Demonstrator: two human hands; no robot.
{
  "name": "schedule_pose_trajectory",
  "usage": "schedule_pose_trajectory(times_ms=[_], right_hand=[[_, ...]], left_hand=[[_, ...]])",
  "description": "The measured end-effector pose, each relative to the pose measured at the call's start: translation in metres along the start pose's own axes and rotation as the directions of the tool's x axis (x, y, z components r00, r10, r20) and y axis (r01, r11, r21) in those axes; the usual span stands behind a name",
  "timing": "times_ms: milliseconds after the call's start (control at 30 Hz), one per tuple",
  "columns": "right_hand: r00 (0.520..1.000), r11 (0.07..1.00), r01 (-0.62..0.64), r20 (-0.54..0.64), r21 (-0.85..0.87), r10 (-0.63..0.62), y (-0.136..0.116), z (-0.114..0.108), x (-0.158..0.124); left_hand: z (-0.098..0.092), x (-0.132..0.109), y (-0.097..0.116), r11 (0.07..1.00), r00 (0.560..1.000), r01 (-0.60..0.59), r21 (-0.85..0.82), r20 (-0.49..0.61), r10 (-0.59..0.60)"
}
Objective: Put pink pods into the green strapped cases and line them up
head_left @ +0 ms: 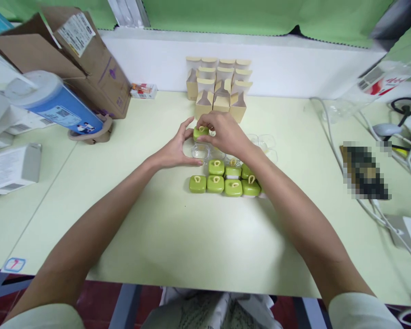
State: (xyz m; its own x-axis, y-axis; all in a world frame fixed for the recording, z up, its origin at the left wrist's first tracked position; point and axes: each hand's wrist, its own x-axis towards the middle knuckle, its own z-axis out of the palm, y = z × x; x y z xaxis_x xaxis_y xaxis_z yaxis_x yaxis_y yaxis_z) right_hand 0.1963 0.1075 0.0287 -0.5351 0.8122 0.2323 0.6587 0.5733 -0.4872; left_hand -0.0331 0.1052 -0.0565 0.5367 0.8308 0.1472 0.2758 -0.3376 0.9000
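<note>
My right hand [226, 132] pinches a small green lidded case [199, 134] with a yellow loop on top, holding it just above the clear plastic containers. Beside it my left hand [174, 150] is open, thumb and fingers spread around the left side of a clear plastic container [200, 151]; whether they touch it I cannot tell. Closer to me stand several more green cases in two rows, among them one at the front left [197, 184] and one behind it [216, 167]. My right forearm hides part of these rows and some of the clear containers.
Several open cardboard boxes [203, 108] stand against the back wall. On the left are a large carton [106, 87], a blue cylinder [66, 107] and white boxes [13, 169]. Cables [332, 137], a blurred dark object [365, 173] and a plastic bottle [373, 87] occupy the right.
</note>
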Motion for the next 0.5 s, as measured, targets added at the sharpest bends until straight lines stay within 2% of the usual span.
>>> schedule_pose_trajectory(times_ms=[233,500], right_hand=[[1.0,0.997,0.028,-0.001,-0.074,-0.028,-0.0071,-0.0067,-0.002],[1.0,0.994,0.008,0.016,-0.111,-0.006,-0.0045,0.0003,0.0]], left_hand=[[0.0003,0.0004,0.0052,1.0,1.0,0.005,-0.009,0.01,-0.005],[0.0001,0.0002,0.0053,0.999,1.0,0.025,0.04,0.001,-0.025]])
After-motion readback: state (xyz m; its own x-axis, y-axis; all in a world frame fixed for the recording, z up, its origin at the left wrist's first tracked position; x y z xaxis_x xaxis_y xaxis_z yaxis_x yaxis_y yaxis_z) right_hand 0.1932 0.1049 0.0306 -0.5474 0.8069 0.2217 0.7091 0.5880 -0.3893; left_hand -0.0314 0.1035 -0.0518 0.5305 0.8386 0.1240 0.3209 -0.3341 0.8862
